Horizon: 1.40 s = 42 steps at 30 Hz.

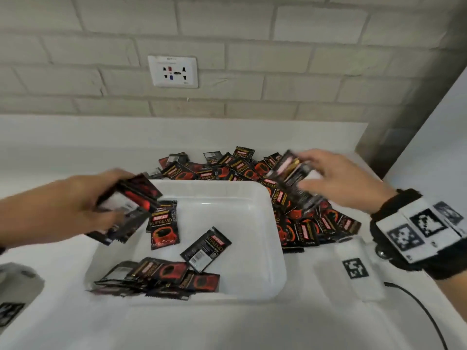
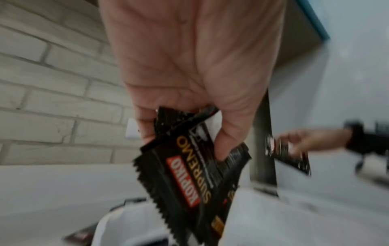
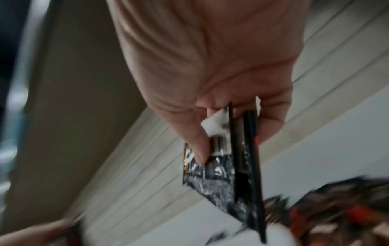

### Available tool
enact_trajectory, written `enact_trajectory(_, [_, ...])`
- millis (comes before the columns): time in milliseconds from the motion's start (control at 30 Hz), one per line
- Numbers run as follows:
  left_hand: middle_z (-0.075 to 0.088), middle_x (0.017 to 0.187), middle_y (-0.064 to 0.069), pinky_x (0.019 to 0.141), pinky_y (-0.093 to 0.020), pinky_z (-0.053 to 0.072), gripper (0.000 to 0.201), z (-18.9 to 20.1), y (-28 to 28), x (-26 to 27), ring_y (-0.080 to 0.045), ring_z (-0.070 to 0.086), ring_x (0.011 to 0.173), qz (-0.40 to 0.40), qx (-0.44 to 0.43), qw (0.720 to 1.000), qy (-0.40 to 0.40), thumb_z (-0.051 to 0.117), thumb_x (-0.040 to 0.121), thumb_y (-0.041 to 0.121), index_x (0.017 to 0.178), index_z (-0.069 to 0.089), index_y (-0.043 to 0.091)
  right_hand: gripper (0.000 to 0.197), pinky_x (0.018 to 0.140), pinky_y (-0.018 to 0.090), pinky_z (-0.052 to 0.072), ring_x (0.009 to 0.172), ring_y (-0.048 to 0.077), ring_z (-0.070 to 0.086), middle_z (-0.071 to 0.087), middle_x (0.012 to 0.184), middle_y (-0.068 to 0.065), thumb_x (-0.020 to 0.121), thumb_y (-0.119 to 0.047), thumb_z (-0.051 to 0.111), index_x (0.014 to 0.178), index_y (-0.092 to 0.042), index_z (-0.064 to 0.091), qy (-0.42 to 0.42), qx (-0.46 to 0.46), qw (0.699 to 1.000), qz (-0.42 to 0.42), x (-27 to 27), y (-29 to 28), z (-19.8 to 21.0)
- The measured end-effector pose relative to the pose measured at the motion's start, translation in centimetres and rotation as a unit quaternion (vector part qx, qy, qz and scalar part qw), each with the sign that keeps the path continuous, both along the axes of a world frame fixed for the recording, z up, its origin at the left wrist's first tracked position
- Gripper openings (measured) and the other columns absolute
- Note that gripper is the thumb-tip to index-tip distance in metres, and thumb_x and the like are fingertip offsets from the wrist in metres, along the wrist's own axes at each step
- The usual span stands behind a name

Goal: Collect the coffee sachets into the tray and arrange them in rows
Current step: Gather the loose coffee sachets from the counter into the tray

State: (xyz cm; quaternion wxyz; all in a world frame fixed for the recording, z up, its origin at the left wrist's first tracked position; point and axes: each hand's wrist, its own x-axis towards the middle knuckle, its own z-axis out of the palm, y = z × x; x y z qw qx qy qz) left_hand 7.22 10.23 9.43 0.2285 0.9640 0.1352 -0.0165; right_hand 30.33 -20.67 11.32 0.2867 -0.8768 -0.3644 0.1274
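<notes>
While most sachets (image 1: 255,170) lie heaped on the surface (image 1: 227,324) beside the tray (image 1: 275,248), collecting is in hand: left hand (image 1: 75,205) and right hand (image 1: 336,180) each grip several. Next: release into tray, then align the loose ones into rows.

Your left hand (image 1: 83,208) reaches in from the left, palm down, fingers and thumb curled around a small bunch of sachets (image 1: 131,210). Your right hand (image 1: 338,180) reaches in from the right, thumb and fingers pinching several sachets (image 1: 290,170), wrist banded with a black strap (image 1: 394,208).
</notes>
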Motion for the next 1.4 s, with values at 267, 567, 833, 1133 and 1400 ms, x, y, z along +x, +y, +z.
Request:
enact_trajectory(267, [0.048, 0.132, 0.02, 0.087, -0.016, 0.041, 0.051, -3.1, -3.7, 1.5, -0.004, 0.055, 0.108, -0.156, 0.208, 0.948, 0.185, 0.041, 0.095, 0.022, 0.14, 0.023, 0.038, 0.039, 0.076, 0.032, 0.043, 0.103, 0.025, 0.055, 0.057, 0.119, 0.002, 0.091, -0.013, 0.048, 0.126, -0.031, 0.046, -0.084, -0.2, 0.95, 0.222, -10.8, 6.9, -4.6])
enact_trajectory(567, [0.05, 0.123, 0.005, 0.096, -0.03, 0.042, 0.045, -5.4, -3.9, 0.8, -0.015, 0.053, 0.108, -0.193, 0.074, 0.926, 0.316, 0.044, 0.092, 0.026, 0.135, 0.03, 0.029, 0.038, 0.074, 0.031, 0.038, 0.102, 0.031, 0.055, 0.058, 0.112, 0.017, 0.096, -0.028, 0.047, 0.129, -0.01, 0.043, -0.018, -0.274, 0.919, 0.284, -12.8, 11.2, -8.6])
enact_trajectory(833, [0.042, 0.129, 0.015, 0.101, -0.022, 0.041, 0.103, -5.4, -2.3, 1.1, -0.004, 0.047, 0.116, -0.183, -0.139, 0.907, 0.353, 0.067, 0.057, 0.075, 0.14, 0.021, 0.035, 0.069, 0.096, 0.04, 0.042, 0.114, 0.027, 0.05, 0.047, 0.13, 0.01, 0.084, -0.064, 0.042, 0.137, -0.021, 0.033, 0.101, -0.24, 0.927, 0.268, -13.5, 10.8, -9.4])
enact_trajectory(1133, [0.032, 0.125, 0.019, 0.103, -0.024, 0.037, 0.105, -6.1, -2.9, 0.9, -0.003, 0.038, 0.114, -0.275, 0.073, 0.909, 0.304, 0.073, 0.065, 0.043, 0.142, 0.002, 0.04, 0.065, 0.096, 0.041, 0.041, 0.116, 0.031, 0.046, 0.043, 0.131, 0.014, 0.09, -0.035, 0.055, 0.144, -0.019, 0.022, -0.006, -0.295, 0.899, 0.324, -13.8, 9.1, -9.3])
enact_trajectory(1400, [0.04, 0.118, 0.019, 0.093, -0.021, 0.042, 0.086, -6.5, -4.8, 1.3, 0.0, 0.041, 0.104, -0.301, 0.045, 0.916, 0.26, 0.065, 0.069, 0.034, 0.135, 0.012, 0.051, 0.047, 0.093, 0.039, 0.038, 0.113, 0.031, 0.046, 0.046, 0.127, 0.015, 0.096, -0.016, 0.044, 0.14, -0.013, 0.028, 0.017, -0.278, 0.91, 0.307, -13.9, 6.9, -9.7])
